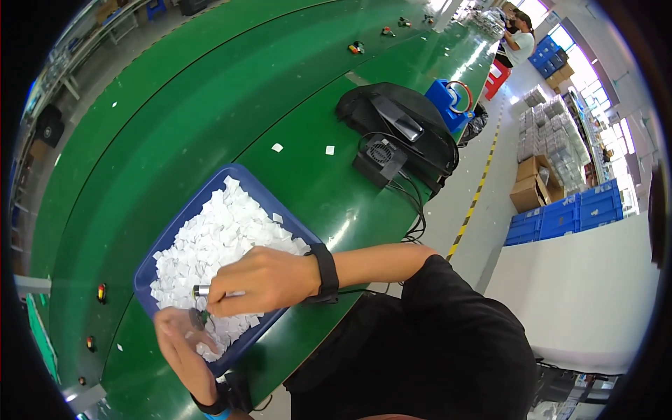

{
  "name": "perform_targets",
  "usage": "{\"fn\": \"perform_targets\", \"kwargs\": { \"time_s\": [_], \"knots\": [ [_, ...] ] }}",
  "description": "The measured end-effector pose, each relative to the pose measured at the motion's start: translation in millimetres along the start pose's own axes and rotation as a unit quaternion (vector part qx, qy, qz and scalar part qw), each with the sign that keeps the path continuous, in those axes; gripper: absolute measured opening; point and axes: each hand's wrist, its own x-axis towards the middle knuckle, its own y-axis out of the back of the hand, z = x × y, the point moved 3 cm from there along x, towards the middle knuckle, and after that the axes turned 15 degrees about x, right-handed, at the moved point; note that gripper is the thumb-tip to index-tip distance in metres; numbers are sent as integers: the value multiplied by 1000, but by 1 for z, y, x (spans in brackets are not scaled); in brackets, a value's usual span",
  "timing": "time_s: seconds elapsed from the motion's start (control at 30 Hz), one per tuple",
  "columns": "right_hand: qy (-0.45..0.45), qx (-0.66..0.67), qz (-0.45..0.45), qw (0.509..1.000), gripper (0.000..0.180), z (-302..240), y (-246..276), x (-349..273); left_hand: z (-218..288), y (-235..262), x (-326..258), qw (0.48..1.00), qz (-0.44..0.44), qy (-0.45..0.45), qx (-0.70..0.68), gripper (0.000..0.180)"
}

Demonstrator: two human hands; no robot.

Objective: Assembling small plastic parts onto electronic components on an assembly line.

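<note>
A blue plastic tray (148, 260) full of small white paper-like squares (217, 224) stands before me on the green work surface. Over its near part, my right hand (257, 283) is closed around a small silver cylinder (201, 290), whose end sticks out past the fingers. My left hand (183, 337) is at the tray's lower left edge, just below the cylinder. Motion smears its fingers, so their grip is unclear. Beside them shows a small dark greenish thing (200, 317), too blurred to name.
Right of the tray lie a black bag (364, 108) with a dark phone-like device (397, 119), a boxy fan unit (380, 155) and cables. Beyond is a blue holder (442, 98) with a ring. Small red-and-black parts (101, 292) dot the green surface. A person (519, 45) stands far off.
</note>
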Motion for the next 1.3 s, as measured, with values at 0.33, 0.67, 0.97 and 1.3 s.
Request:
{"fn": "perform_targets", "kwargs": {
  "time_s": [0.33,0.67,0.97,1.3],
  "knots": [
    [64,-63,-36,995,7,-5,-4,-7,-9,-3,8,987,-147,66,24,21],
    [26,-196,-111,974,11,-12,-9,0,-5,-10,0,996,-37,-37,75,16],
    [-64,-147,-89,983,11,-8,-6,4,-5,-8,3,991,-50,-71,105,20],
    [-287,-44,-52,956,17,29,7,-1,-8,-9,2,982,-6,-128,135,16]
  ]
}}
